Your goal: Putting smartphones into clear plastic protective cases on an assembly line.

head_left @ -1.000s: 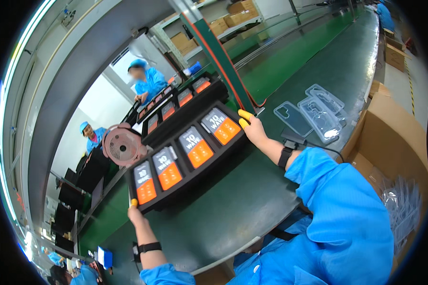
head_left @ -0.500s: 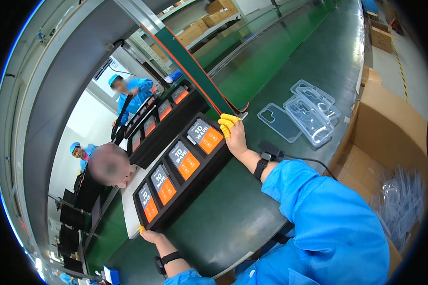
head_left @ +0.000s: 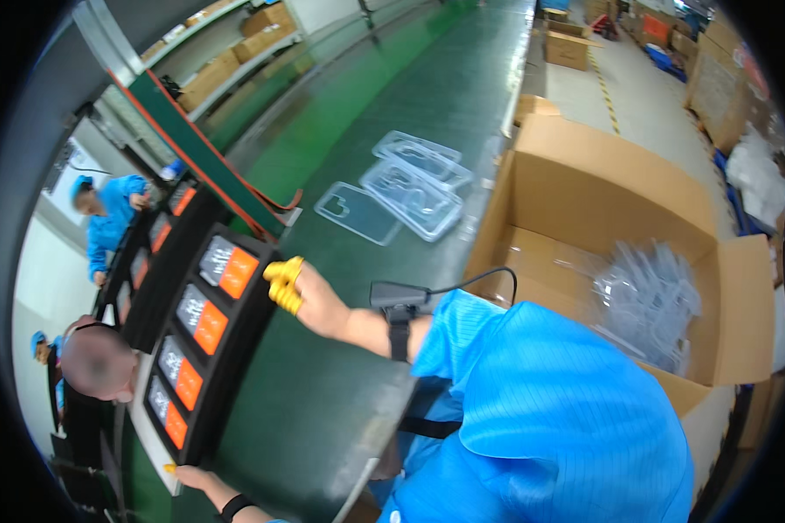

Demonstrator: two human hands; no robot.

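Between my hands lies a black tray (head_left: pixel 251 305) with several grey-and-orange flat boxes (head_left: pixel 202 318) set in a row of recesses. Yellow covers sit on the fingers of my right hand (head_left: pixel 316 301), which are curled at the tray's far right corner. My left hand (head_left: pixel 202 481) is at the near left corner; one yellow-covered fingertip shows and its other fingers are mostly hidden. A white board (head_left: pixel 154 443) shows along the tray's left side. Behind it stands another black tray (head_left: pixel 151 301) holding similar orange boxes.
Clear plastic trays (head_left: pixel 414 187) lie on the green bench (head_left: pixel 349 279). To the right, an open cardboard box (head_left: pixel 615 179) holds more clear plastic pieces (head_left: pixel 650 301). A co-worker's head (head_left: pixel 100 362) is close by the tray's left; another person in blue (head_left: pixel 113 218) stands farther back. A slanted green post (head_left: pixel 196 144) rises beyond.
My view has turned to the right, so the black tray and both hands sit farther left in it. The cardboard box shows more fully. Both hands remain at the tray's corners.
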